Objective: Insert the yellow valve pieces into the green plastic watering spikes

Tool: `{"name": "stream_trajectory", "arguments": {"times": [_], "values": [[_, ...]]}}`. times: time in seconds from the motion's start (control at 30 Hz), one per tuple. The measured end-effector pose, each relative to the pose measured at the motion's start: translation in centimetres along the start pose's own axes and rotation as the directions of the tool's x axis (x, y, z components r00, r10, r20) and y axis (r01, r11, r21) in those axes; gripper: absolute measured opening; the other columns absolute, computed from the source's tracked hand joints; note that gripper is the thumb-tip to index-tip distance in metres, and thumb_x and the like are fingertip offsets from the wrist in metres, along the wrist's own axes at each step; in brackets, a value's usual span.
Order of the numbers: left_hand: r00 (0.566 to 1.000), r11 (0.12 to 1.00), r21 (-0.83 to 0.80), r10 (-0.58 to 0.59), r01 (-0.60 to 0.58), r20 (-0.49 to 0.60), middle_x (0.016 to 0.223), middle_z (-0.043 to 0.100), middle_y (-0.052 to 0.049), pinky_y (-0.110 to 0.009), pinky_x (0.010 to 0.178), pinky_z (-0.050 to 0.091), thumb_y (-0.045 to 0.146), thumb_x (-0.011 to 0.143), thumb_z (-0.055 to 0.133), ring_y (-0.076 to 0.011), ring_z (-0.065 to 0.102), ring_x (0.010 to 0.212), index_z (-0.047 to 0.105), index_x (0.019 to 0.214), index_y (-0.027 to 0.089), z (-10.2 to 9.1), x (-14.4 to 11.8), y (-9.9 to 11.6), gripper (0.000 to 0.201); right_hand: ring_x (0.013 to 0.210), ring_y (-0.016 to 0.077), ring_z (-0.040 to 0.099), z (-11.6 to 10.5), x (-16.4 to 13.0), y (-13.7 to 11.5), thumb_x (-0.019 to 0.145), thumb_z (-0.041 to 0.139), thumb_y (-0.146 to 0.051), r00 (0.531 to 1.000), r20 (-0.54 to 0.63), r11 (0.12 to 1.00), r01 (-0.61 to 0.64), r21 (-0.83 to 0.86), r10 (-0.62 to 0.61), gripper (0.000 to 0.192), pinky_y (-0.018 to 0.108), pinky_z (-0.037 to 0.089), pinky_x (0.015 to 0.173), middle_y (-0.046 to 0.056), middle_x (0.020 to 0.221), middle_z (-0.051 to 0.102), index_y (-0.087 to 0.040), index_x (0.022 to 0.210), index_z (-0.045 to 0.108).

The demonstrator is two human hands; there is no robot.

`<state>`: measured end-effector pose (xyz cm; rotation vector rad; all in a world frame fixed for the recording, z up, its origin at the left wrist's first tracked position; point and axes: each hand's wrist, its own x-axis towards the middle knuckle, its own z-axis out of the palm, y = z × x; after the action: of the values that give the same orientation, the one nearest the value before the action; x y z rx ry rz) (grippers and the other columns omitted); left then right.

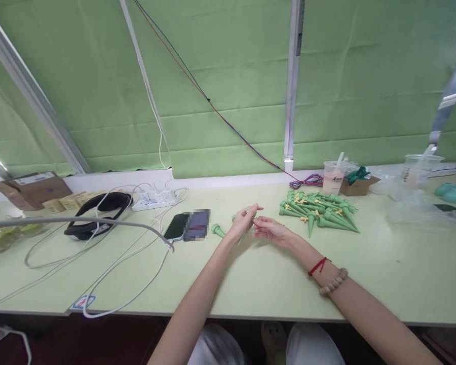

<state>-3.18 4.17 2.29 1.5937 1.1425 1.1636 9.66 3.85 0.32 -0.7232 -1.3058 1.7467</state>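
Note:
My left hand [244, 220] and my right hand [269, 229] meet over the middle of the pale green table [251, 284], fingertips together around a small green plastic spike [253, 219] that is mostly hidden by the fingers. A loose green spike [218, 230] lies on the table just left of my left hand. To the right lies a pile of several green cone spikes with yellow parts [319, 211]. My right wrist wears a red string and a bead bracelet.
Two phones [188, 225] lie left of my hands. A black headset [98, 214], white power strip [154, 200] and looping white cables [110, 274] fill the left side. A drink cup [333, 177], small cardboard box [356, 185] and clear plastic bags [418, 213] stand at the right.

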Motion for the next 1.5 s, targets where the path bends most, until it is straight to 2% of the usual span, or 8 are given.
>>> {"name": "stream_trajectory", "arguments": {"times": [0.27, 0.57, 0.77, 0.87, 1.03, 1.23, 1.37, 1.5], "values": [[0.99, 0.999, -0.033, -0.028, 0.023, -0.137, 0.04, 0.033, 0.006, -0.018, 0.034, 0.023, 0.064, 0.073, 0.042, -0.0057, 0.029, 0.035, 0.065, 0.083, 0.012, 0.7, 0.1, -1.1, 0.057, 0.068, 0.0117, 0.056, 0.1, 0.5, 0.8, 0.053, 0.076, -0.035, 0.953, -0.176, 0.963, 0.219, -0.156, -0.245, 0.033, 0.023, 0.05, 0.06, -0.002, 0.068, 0.057, -0.018, 0.057, 0.048], [0.999, 0.999, -0.045, 0.022, -0.023, -0.031, 0.04, 0.032, 0.007, -0.017, 0.032, 0.021, 0.067, 0.075, 0.033, -0.0052, 0.03, 0.031, 0.061, 0.078, 0.015, 0.2, 0.4, -0.8, 0.06, 0.049, 0.0086, 0.054, -0.5, -0.1, -0.6, 0.072, 0.063, -0.042, 0.997, -0.016, 0.996, -0.08, -0.031, 0.079, 0.028, 0.032, 0.056, 0.061, -0.001, 0.061, 0.058, -0.015, 0.08, 0.057], [0.988, 0.998, 0.0, -0.066, 0.067, 0.139, 0.04, 0.043, 0.003, -0.018, 0.031, 0.022, 0.067, 0.075, 0.031, -0.007, 0.038, 0.032, 0.061, 0.072, 0.015, 0.1, 0.5, -0.6, 0.06, 0.057, 0.0097, 0.059, -1.9, -0.3, -0.9, 0.078, 0.059, -0.036, 0.918, 0.247, 0.947, -0.322, 0.001, 0.311, 0.024, 0.029, 0.056, 0.063, 0.001, 0.063, 0.06, -0.012, 0.076, 0.06], [0.978, 0.995, 0.039, -0.1, 0.095, 0.181, 0.039, 0.042, 0.004, -0.017, 0.032, 0.023, 0.065, 0.074, 0.037, -0.0069, 0.039, 0.034, 0.061, 0.068, 0.016, 0.0, 0.4, -0.5, 0.054, 0.06, 0.0079, 0.06, -2.1, -0.3, -0.9, 0.074, 0.064, -0.029, 0.938, 0.182, 0.955, -0.286, -0.075, 0.295, 0.018, 0.022, 0.055, 0.062, 0.002, 0.071, 0.063, -0.012, 0.08, 0.062], [0.99, 0.993, 0.049, -0.111, 0.107, 0.089, 0.041, 0.045, 0.004, -0.017, 0.034, 0.024, 0.063, 0.076, 0.037, -0.0059, 0.037, 0.035, 0.059, 0.064, 0.016, 0.1, 0.5, -1.0, 0.053, 0.056, 0.0062, 0.057, -1.0, -0.1, -0.4, 0.064, 0.072, -0.026, 0.992, 0.007, 0.977, -0.126, -0.174, 0.129, 0.02, 0.018, 0.054, 0.056, 0.0, 0.066, 0.061, -0.014, 0.066, 0.056], [0.996, 0.996, 0.014, -0.092, 0.092, -0.012, 0.049, 0.048, 0.003, -0.018, 0.035, 0.025, 0.066, 0.073, 0.036, -0.0067, 0.041, 0.039, 0.058, 0.071, 0.015, 0.1, 0.6, -1.3, 0.056, 0.052, 0.0062, 0.054, -0.1, 0.3, 0.3, 0.055, 0.077, -0.03, 0.99, -0.122, 0.974, 0.039, -0.223, -0.067, 0.034, 0.015, 0.05, 0.043, -0.005, 0.059, 0.056, -0.017, 0.062, 0.047], [0.998, 0.998, 0.0, -0.061, 0.061, -0.031, 0.043, 0.041, 0.006, -0.019, 0.035, 0.024, 0.067, 0.074, 0.033, -0.0065, 0.035, 0.034, 0.058, 0.08, 0.017, -0.2, 0.5, -0.6, 0.057, 0.054, 0.0096, 0.057, -0.3, 0.1, 0.0, 0.062, 0.071, -0.04, 0.998, -0.062, 0.983, -0.017, -0.184, 0.006, 0.031, 0.024, 0.055, 0.049, 0.0, 0.066, 0.059, -0.016, 0.07, 0.053], [0.998, 0.998, -0.002, -0.064, 0.064, 0.002, 0.034, 0.034, 0.007, -0.02, 0.036, 0.025, 0.067, 0.076, 0.028, -0.0063, 0.03, 0.029, 0.06, 0.077, 0.016, -0.3, 0.1, 0.4, 0.061, 0.049, 0.0104, 0.057, -1.1, -0.1, -0.6, 0.08, 0.05, -0.045, 0.97, 0.103, 0.975, -0.224, 0.01, 0.221, 0.032, 0.031, 0.056, 0.056, 0.001, 0.061, 0.058, -0.014, 0.073, 0.056]]}}
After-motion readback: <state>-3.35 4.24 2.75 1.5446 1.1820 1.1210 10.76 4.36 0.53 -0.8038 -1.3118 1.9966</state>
